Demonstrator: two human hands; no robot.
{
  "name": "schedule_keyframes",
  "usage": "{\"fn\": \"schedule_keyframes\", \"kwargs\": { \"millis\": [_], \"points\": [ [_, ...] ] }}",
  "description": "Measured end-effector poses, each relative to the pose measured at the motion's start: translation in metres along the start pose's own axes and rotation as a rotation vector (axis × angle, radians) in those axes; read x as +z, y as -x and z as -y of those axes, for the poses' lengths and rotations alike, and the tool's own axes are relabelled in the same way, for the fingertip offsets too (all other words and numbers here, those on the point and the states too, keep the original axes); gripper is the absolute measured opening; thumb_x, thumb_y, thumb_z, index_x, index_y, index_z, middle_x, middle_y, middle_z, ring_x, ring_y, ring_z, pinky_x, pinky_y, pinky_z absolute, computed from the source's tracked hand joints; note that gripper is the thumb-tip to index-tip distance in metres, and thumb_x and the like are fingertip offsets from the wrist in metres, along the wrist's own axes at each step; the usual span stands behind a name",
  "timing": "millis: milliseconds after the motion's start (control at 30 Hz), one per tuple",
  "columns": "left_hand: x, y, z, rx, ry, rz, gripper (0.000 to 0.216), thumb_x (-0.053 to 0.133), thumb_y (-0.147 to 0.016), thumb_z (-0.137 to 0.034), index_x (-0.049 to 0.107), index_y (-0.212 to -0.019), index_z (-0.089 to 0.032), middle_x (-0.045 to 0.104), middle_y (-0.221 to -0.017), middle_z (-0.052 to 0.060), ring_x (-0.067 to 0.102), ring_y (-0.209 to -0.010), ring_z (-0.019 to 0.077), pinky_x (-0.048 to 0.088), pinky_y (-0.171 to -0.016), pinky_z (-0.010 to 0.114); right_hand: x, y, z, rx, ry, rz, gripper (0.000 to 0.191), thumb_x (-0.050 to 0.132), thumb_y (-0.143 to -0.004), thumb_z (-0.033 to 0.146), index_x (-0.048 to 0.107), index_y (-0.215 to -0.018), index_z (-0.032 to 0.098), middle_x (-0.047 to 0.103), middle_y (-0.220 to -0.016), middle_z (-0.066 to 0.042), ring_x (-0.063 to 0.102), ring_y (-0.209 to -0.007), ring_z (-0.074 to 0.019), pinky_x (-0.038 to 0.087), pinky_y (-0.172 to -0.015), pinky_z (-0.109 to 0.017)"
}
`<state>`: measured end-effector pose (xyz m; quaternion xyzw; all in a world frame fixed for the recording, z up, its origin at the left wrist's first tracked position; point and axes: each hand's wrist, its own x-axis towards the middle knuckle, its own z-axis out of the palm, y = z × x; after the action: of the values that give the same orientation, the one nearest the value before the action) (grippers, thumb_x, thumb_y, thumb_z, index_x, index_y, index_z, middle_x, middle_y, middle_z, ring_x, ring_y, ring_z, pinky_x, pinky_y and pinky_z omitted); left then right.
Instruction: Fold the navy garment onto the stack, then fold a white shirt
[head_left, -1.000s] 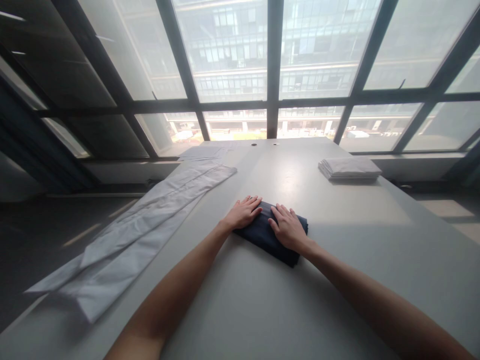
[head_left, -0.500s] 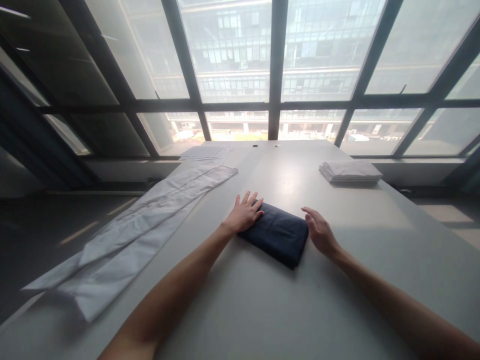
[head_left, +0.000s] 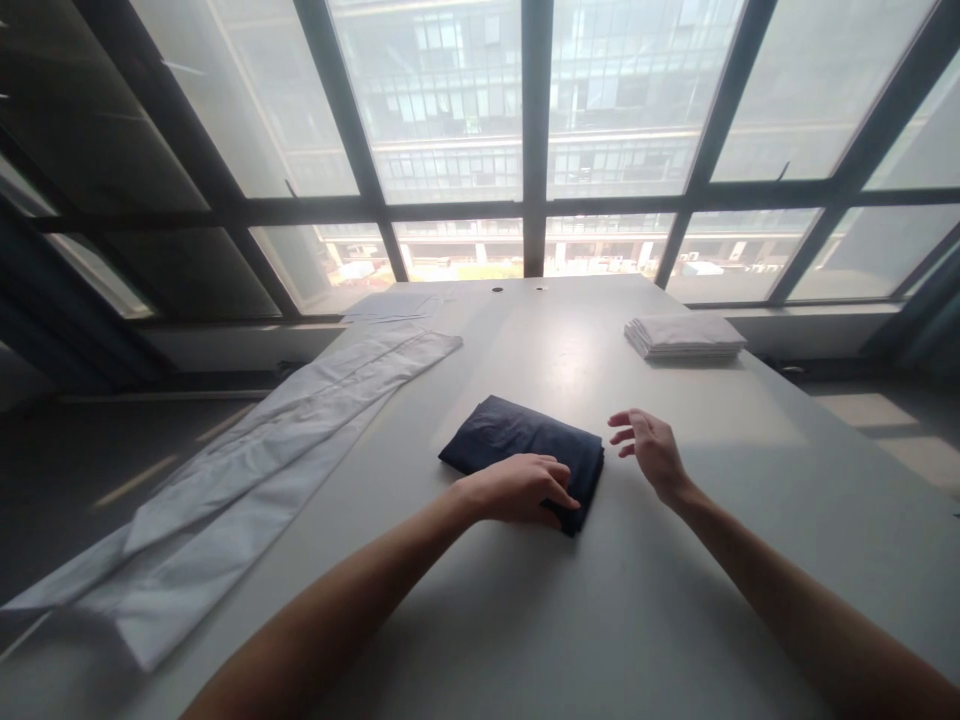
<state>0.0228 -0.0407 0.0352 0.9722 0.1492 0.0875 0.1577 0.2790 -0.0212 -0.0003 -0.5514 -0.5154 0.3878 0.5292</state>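
A folded navy cloth (head_left: 517,430) lies flat on the white table (head_left: 540,630) in front of me, slightly turned. My left hand (head_left: 525,488) reaches over its near edge, thumb and curled fingers closed at the near right corner; the fingertips are partly hidden. Just right of the cloth, my right hand (head_left: 651,450) hovers apart from it. Its fingers are loosely bent and spread, with nothing in them.
Long white fabric (head_left: 277,450) runs along the table's left edge, its near end hanging over. Flat white sheets (head_left: 390,305) lie at the far left. A stack of folded pale cloth (head_left: 686,338) sits far right. Large windows (head_left: 457,100) stand behind the table.
My left hand has moved from the cloth's far left part to its near right corner, and its fingers have curled. My right hand has drawn slightly away from the cloth's right edge.
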Motion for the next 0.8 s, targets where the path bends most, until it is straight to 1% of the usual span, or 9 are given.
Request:
{"fn": "schedule_keyframes", "kwargs": {
  "millis": [133, 233, 367, 433, 500, 567, 633, 700, 800],
  "points": [
    [-0.001, 0.002, -0.006, 0.02, -0.112, -0.013, 0.04, 0.083, -0.086, -0.037, 0.075, -0.123, -0.026, 0.069, -0.099, 0.004, 0.063, -0.089, 0.02, 0.049, -0.077, 0.029, -0.005, -0.001, 0.012, 0.129, 0.012, 0.044, 0.038, 0.045, -0.101, 0.042, 0.067, -0.088, 0.014, 0.074, -0.085, -0.013, 0.068, -0.062, -0.0175, 0.051, -0.048, -0.025],
    [0.001, 0.004, -0.01, 0.054, -0.207, -0.034, 0.03, 0.078, -0.09, -0.03, 0.075, -0.119, -0.025, 0.07, -0.101, 0.005, 0.064, -0.087, 0.0188, 0.05, -0.072, 0.028, -0.013, -0.002, 0.02, 0.308, 0.065, 0.176, 0.048, 0.038, -0.106, 0.046, 0.067, -0.085, 0.013, 0.074, -0.076, -0.014, 0.069, -0.057, -0.0173, 0.051, -0.048, -0.024],
    [0.007, 0.005, -0.008, 0.005, -0.221, -0.186, 0.022, 0.066, -0.095, -0.024, 0.077, -0.115, -0.026, 0.071, -0.098, 0.004, 0.065, -0.084, 0.0164, 0.052, -0.073, 0.026, -0.031, 0.002, 0.026, 0.58, 0.203, 0.582, 0.074, 0.033, -0.102, 0.071, 0.07, -0.08, 0.011, 0.075, -0.071, -0.018, 0.071, -0.054, -0.0196, 0.045, -0.043, -0.021],
    [0.01, 0.005, -0.005, -0.045, -0.176, -0.324, 0.024, 0.063, -0.096, -0.024, 0.076, -0.116, -0.026, 0.071, -0.097, 0.004, 0.066, -0.083, 0.0152, 0.053, -0.074, 0.026, -0.037, 0.005, 0.026, 0.628, 0.187, 0.795, 0.084, 0.034, -0.094, 0.084, 0.074, -0.087, 0.01, 0.076, -0.075, -0.019, 0.075, -0.06, -0.023, 0.044, -0.043, -0.021],
    [0.012, 0.004, -0.004, -0.069, -0.14, -0.467, 0.025, 0.061, -0.097, -0.024, 0.076, -0.117, -0.024, 0.07, -0.096, 0.005, 0.065, -0.08, 0.0141, 0.052, -0.072, 0.025, -0.037, 0.009, 0.025, 0.642, 0.112, 0.878, 0.086, 0.037, -0.09, 0.087, 0.075, -0.097, 0.011, 0.078, -0.082, -0.019, 0.077, -0.071, -0.0259, 0.049, -0.047, -0.022],
    [0.016, 0.003, -0.005, -0.079, -0.134, -0.572, 0.025, 0.06, -0.098, -0.025, 0.075, -0.118, -0.022, 0.069, -0.097, 0.005, 0.064, -0.077, 0.0136, 0.051, -0.068, 0.025, -0.029, 0.014, 0.025, 0.652, -0.016, 0.804, 0.077, 0.041, -0.093, 0.082, 0.073, -0.104, 0.012, 0.078, -0.092, -0.018, 0.077, -0.079, -0.0263, 0.055, -0.056, -0.026],
    [0.019, 0.0, -0.011, -0.077, -0.172, -0.589, 0.025, 0.059, -0.099, -0.025, 0.074, -0.119, -0.022, 0.07, -0.097, 0.006, 0.064, -0.078, 0.0141, 0.051, -0.069, 0.025, -0.015, 0.02, 0.025, 0.647, -0.212, 0.669, 0.062, 0.045, -0.099, 0.071, 0.071, -0.109, 0.015, 0.077, -0.097, -0.015, 0.076, -0.082, -0.0244, 0.06, -0.066, -0.031],
    [0.022, -0.003, -0.019, -0.025, -0.23, -0.484, 0.024, 0.061, -0.101, -0.03, 0.074, -0.12, -0.023, 0.071, -0.1, 0.006, 0.065, -0.083, 0.0155, 0.051, -0.073, 0.027, -0.001, 0.027, 0.024, 0.63, -0.372, 0.532, 0.045, 0.051, -0.102, 0.059, 0.068, -0.109, 0.018, 0.075, -0.091, -0.01, 0.073, -0.075, -0.0211, 0.06, -0.066, -0.032],
    [0.019, -0.007, -0.028, 0.023, -0.272, -0.308, 0.026, 0.062, -0.101, -0.04, 0.074, -0.118, -0.025, 0.073, -0.104, 0.006, 0.067, -0.089, 0.0179, 0.052, -0.081, 0.03, 0.015, 0.035, 0.02, 0.544, -0.401, 0.39, 0.019, 0.065, -0.096, 0.038, 0.066, -0.102, 0.02, 0.071, -0.082, -0.004, 0.066, -0.066, -0.0171, 0.055, -0.056, -0.027]
  ]
}}
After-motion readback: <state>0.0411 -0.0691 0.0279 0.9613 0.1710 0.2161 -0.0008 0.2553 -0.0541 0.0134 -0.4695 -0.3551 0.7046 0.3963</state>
